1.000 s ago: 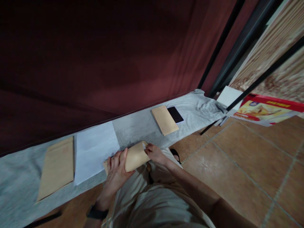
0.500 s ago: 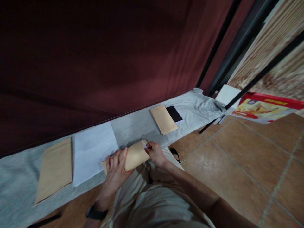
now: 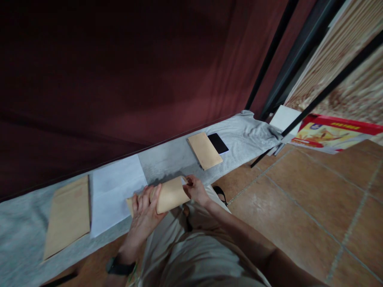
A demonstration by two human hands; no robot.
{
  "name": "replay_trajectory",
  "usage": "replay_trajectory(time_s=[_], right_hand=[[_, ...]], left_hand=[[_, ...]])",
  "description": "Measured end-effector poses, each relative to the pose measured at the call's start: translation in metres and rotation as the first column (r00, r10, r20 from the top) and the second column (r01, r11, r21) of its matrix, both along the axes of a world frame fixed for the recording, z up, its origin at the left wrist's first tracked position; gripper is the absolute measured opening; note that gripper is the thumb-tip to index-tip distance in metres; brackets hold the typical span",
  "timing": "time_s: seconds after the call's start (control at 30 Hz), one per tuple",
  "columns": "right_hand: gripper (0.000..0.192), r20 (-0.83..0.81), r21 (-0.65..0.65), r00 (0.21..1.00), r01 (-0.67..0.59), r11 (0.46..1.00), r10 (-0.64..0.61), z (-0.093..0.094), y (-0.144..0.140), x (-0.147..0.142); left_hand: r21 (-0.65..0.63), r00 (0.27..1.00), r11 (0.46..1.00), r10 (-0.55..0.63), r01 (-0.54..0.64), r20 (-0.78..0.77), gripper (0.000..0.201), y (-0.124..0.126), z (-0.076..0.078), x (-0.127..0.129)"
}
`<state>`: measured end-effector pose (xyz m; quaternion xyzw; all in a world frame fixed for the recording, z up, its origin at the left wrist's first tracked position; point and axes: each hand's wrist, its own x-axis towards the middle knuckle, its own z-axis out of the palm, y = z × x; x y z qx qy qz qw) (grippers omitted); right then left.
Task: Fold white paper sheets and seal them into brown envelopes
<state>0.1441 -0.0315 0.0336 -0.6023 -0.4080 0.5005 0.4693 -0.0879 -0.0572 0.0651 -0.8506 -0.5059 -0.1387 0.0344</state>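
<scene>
Left hand (image 3: 143, 211) wrapped around a curled brown envelope (image 3: 167, 195), fingers spread over its near end, thumb under. Right hand (image 3: 196, 190) pinching the envelope's open far edge, where a sliver of white paper shows (hard to tell how far in it sits). Held just above the near edge of the grey-covered tabletop (image 3: 167, 161), over the lap.

Beside the curled envelope, toward the left: a white sheet (image 3: 115, 191) lying flat, its near corner overhanging the tabletop's edge. Beyond that sheet, touching its far side, a flat brown envelope (image 3: 68, 215), also reaching the near edge.

To the right of the curled envelope, well apart: another flat envelope (image 3: 205, 150) with a black phone (image 3: 218, 143) just beside it. Between these and the curled envelope, bare grey cloth. Along the back edge, a dark red curtain (image 3: 119, 79). To the right, open tiled floor (image 3: 299, 207).
</scene>
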Motion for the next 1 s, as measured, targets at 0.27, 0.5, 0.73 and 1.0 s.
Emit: replay_trajectory(time_s=[0.27,0.5,0.73,1.0], right_hand=[[0.017,-0.383,-0.091,0.911,0.126,0.988,-0.151,-0.001,0.004,0.009],[0.027,-0.514,-0.069,0.812,0.282,0.957,-0.276,-0.008,-0.001,-0.009],[0.028,-0.502,-0.023,0.820,0.304,0.952,-0.274,-0.013,-0.001,-0.014],[0.025,-0.503,0.011,0.849,0.195,0.981,-0.163,-0.004,0.002,-0.006]], left_hand=[[-0.176,0.766,0.947,0.321,-0.269,0.557,0.098,-0.006,0.002,0.017],[-0.780,-0.262,0.559,0.826,0.281,0.498,0.037,-0.019,-0.007,0.079],[-0.726,-0.280,0.559,0.829,0.400,0.485,0.023,-0.005,-0.008,0.108],[-0.785,-0.197,0.524,0.851,0.329,0.486,0.018,0.005,0.000,0.104]])
